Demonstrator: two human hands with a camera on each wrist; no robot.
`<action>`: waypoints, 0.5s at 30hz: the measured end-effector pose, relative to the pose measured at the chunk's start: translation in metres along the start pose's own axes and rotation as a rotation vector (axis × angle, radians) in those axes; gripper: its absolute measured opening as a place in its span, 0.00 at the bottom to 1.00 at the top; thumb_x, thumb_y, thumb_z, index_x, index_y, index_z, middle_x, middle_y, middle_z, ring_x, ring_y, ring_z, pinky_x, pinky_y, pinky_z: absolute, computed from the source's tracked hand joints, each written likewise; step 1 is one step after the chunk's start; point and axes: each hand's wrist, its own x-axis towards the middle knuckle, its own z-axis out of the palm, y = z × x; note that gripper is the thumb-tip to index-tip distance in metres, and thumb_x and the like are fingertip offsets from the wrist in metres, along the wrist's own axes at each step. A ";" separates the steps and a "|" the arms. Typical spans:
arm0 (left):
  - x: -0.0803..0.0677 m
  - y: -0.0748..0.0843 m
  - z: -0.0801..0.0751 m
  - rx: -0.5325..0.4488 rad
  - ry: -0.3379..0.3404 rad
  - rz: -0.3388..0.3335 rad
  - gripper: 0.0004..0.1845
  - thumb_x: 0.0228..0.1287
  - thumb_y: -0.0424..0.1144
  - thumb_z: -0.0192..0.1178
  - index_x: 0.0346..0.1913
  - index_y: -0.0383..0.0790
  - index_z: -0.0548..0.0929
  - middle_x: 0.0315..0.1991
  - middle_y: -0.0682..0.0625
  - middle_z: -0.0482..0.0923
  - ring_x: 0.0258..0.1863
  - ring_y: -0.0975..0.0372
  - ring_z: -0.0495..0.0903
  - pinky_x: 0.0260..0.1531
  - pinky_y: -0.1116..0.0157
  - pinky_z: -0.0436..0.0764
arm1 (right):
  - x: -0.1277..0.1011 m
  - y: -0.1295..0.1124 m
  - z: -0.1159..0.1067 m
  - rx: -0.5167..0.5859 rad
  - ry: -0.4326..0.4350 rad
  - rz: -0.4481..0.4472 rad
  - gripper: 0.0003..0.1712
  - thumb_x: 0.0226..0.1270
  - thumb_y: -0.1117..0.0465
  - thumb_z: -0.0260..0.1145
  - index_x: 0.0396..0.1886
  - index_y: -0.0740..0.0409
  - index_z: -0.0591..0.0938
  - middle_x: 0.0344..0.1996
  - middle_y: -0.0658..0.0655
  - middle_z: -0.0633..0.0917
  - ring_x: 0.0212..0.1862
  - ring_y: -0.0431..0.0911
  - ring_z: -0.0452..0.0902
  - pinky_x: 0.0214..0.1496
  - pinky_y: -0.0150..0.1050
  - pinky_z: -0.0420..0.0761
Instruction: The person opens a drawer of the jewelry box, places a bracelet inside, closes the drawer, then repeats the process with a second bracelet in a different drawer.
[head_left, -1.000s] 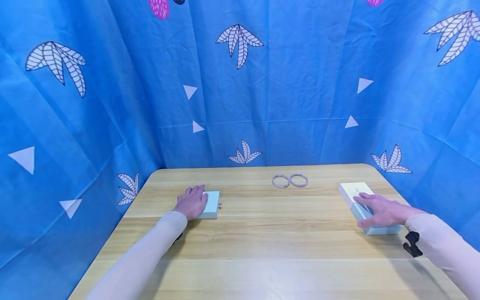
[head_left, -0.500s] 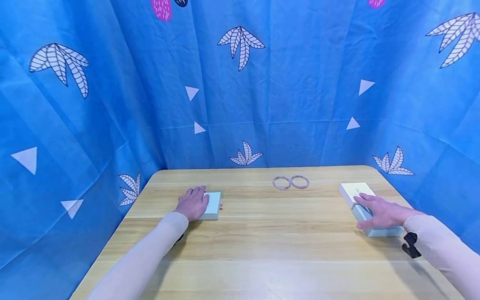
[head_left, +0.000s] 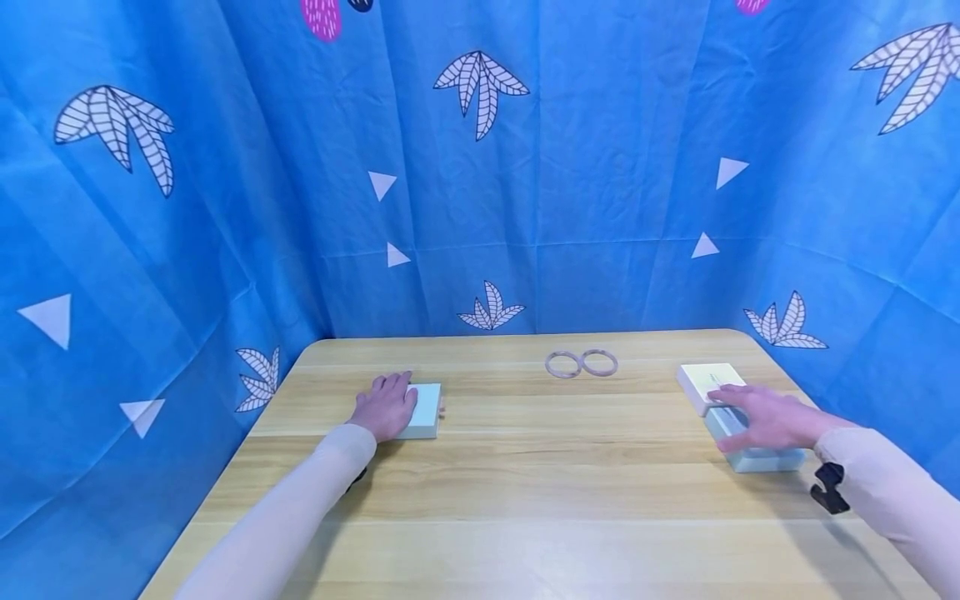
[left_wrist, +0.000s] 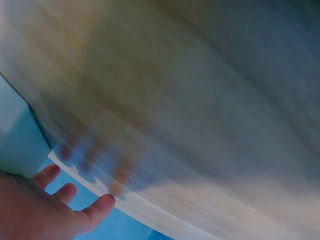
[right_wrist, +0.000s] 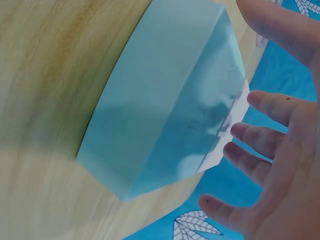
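At the left of the wooden table, my left hand (head_left: 384, 408) lies palm down by a light blue box (head_left: 426, 408) and covers its left part. In the left wrist view the relaxed fingers (left_wrist: 100, 210) extend past the box's edge. On the right, my right hand (head_left: 772, 421) is spread over a pale blue box (head_left: 765, 461), and a cream-topped white box (head_left: 701, 380) adjoins its far end. The right wrist view shows the right hand's fingers (right_wrist: 260, 140) apart from the blue box (right_wrist: 145, 95), holding nothing.
Two thin purplish rings (head_left: 564, 377) lie side by side near the table's back edge. A small pinkish tab (head_left: 442, 410) sticks out from the left box's right side. Blue patterned curtains (head_left: 600, 167) enclose the table (head_left: 555, 500) at the back and sides.
My right hand has shifted very slightly, with its fingers a little closer together in the head view. The left hand stays where it was.
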 end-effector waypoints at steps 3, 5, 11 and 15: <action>0.001 -0.001 0.001 0.005 0.004 0.000 0.35 0.79 0.58 0.28 0.81 0.44 0.53 0.79 0.41 0.54 0.79 0.41 0.48 0.68 0.28 0.50 | -0.003 -0.001 -0.002 -0.011 0.025 -0.023 0.51 0.47 0.39 0.79 0.68 0.61 0.75 0.65 0.74 0.74 0.59 0.69 0.74 0.51 0.65 0.78; 0.001 -0.001 0.000 0.011 0.008 0.005 0.35 0.79 0.57 0.28 0.81 0.44 0.54 0.79 0.40 0.55 0.78 0.41 0.49 0.68 0.28 0.50 | -0.005 -0.001 -0.003 -0.018 0.023 -0.031 0.50 0.46 0.40 0.80 0.67 0.61 0.76 0.64 0.74 0.76 0.59 0.69 0.74 0.52 0.67 0.76; 0.000 0.000 -0.002 0.005 0.013 0.010 0.35 0.80 0.57 0.29 0.80 0.43 0.55 0.79 0.40 0.56 0.78 0.41 0.50 0.67 0.29 0.52 | -0.011 0.001 -0.005 -0.044 -0.002 0.005 0.51 0.42 0.40 0.81 0.66 0.58 0.77 0.63 0.75 0.75 0.61 0.74 0.70 0.51 0.72 0.74; -0.001 0.000 -0.001 -0.001 0.011 0.010 0.35 0.80 0.57 0.29 0.80 0.43 0.55 0.79 0.40 0.56 0.78 0.41 0.50 0.67 0.29 0.52 | -0.014 0.001 -0.007 -0.051 -0.007 0.017 0.52 0.42 0.38 0.81 0.67 0.56 0.77 0.63 0.75 0.75 0.61 0.75 0.70 0.49 0.73 0.73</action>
